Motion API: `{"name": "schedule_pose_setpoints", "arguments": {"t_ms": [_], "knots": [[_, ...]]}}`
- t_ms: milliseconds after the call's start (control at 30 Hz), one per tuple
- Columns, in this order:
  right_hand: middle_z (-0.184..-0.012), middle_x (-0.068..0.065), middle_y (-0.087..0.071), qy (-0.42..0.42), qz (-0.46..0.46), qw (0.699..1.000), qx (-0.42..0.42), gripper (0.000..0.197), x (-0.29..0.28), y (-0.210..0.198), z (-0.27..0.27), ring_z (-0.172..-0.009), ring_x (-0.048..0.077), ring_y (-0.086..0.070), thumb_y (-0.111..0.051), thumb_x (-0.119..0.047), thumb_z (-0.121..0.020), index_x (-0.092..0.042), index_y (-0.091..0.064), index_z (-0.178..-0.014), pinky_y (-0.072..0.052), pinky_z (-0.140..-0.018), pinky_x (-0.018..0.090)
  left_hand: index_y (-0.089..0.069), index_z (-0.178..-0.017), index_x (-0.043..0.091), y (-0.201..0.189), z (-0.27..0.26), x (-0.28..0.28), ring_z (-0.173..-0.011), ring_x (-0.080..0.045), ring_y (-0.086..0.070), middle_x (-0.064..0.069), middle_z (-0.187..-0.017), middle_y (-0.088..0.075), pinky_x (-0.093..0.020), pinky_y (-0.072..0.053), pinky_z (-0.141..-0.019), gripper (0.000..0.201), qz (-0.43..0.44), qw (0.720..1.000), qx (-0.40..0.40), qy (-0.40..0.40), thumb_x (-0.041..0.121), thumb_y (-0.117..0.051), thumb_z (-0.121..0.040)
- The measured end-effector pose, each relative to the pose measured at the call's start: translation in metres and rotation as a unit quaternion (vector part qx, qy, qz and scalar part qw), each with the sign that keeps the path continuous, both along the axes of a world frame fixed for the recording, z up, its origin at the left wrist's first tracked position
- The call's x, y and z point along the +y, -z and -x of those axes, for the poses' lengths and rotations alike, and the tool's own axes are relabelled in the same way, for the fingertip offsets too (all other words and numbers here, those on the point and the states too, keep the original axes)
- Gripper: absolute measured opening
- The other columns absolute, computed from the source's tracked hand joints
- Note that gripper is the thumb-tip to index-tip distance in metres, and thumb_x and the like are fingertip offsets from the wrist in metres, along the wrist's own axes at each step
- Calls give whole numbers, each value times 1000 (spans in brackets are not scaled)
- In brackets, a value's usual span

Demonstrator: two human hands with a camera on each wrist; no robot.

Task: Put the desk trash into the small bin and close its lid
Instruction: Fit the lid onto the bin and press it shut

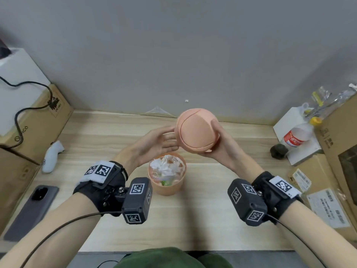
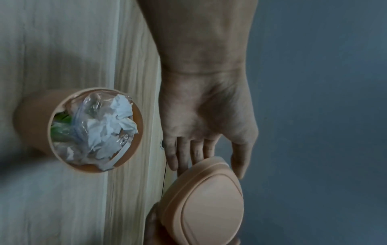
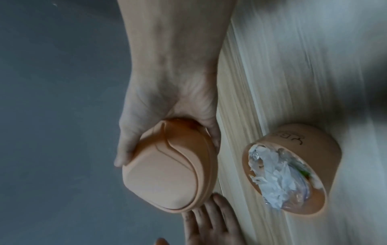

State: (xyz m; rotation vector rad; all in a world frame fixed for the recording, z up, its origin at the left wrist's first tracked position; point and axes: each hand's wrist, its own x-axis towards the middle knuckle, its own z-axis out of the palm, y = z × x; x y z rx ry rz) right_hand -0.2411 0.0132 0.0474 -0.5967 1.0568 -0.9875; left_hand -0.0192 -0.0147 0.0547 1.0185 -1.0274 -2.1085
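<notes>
Head view: at the centre of the frame, the right hand (image 1: 214, 146) cups the peach lid (image 1: 197, 130) from the right, fingers curled round its rim. The left hand (image 1: 154, 144) meets it from the left, fingers straight and close together against its edge. Below them the open bin (image 1: 167, 188) stands on the wooden surface (image 1: 212, 209), stuffed with crumpled tissue (image 1: 166, 167).

Left wrist view: the straight fingers (image 2: 184, 159) touch the lid's rim at lower centre; the filled bin sits at middle left.

Right wrist view: thumb and fingers (image 3: 123, 149) clasp the lid at centre; the bin lies at lower right.
</notes>
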Motion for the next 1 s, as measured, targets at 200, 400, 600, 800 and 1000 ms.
{"name": "schedule_pose_setpoints", "arguments": {"t_ms": [200,400,600,800,1000], "knots": [[-120,5,-62,-1,-18,1000,-25,48,0,11,-6,-111,24,-60,-60,-56,-79,-30,-60,-119,-51,-93,51,-61,-104,9,11,15,1,-85,-20,-62,-6,-93,-65,-38,-52,-91,13,48,997,-14,-64,15,-52,-97],[-126,-3,-56,-69,26,989,131,64,-5,12,-3,-110,15,-59,-64,-54,-77,-25,-46,-131,-55,-83,39,-64,-114,10,24,2,2,-80,-15,-64,-4,-87,-67,-33,-56,-81,25,60,996,-51,-32,22,-60,-92],[-120,-4,-57,-110,10,956,273,49,-14,16,-19,-107,17,-58,-59,-51,-81,-28,-49,-123,-56,-86,41,-69,-106,13,38,-15,2,-83,-18,-66,-3,-91,-69,-30,-56,-80,20,51,983,-154,-85,26,-57,-96],[-120,-4,-56,-136,-29,937,319,48,-15,30,-36,-109,21,-56,-55,-56,-77,-32,-55,-118,-58,-81,46,-60,-125,14,74,-55,13,-80,-17,-53,0,-96,-53,-26,-45,-68,33,-37,943,-220,-247,27,-54,-95],[-120,-3,-58,-162,-45,924,344,53,-19,39,-53,-108,22,-57,-57,-62,-71,-34,-55,-116,-56,-84,44,-65,-121,13,93,-62,31,-98,-22,-61,0,-109,-60,-34,-53,-82,34,-100,953,-212,-190,30,-61,-91]]}}
